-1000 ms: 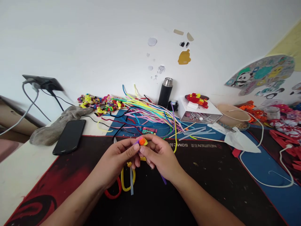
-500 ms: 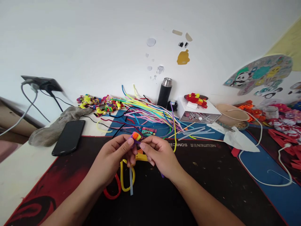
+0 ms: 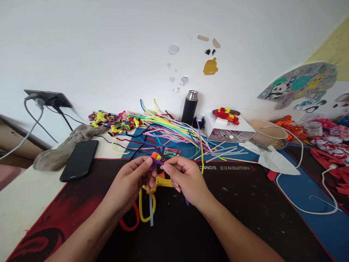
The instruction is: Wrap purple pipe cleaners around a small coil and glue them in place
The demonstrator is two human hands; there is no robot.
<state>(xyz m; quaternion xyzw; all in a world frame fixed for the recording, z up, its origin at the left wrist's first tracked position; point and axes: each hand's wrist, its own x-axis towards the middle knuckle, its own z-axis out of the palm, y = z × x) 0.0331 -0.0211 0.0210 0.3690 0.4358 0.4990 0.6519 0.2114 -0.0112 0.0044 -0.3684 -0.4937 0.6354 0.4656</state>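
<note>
My left hand (image 3: 131, 185) pinches a small orange and yellow pipe-cleaner piece (image 3: 156, 156) above the black desk mat (image 3: 245, 203). My right hand (image 3: 187, 178) pinches a purple pipe cleaner (image 3: 160, 163) that wraps round the piece and trails under the palm. Below my hands lie yellow scissors (image 3: 148, 198), a red pipe-cleaner loop (image 3: 131, 222) and a pale glue stick (image 3: 151, 211).
A pile of coloured pipe cleaners (image 3: 174, 131) lies behind the hands. A black phone (image 3: 79, 154) and grey cloth (image 3: 65, 145) sit at the left. A black flask (image 3: 190, 107), a white box (image 3: 229, 129), a bowl (image 3: 268, 133) and white cables (image 3: 300, 160) stand at the right.
The orange piece has shifted left and slightly up with my left hand. My right hand has pulled the purple pipe cleaner apart from it, opening a small gap between the hands.
</note>
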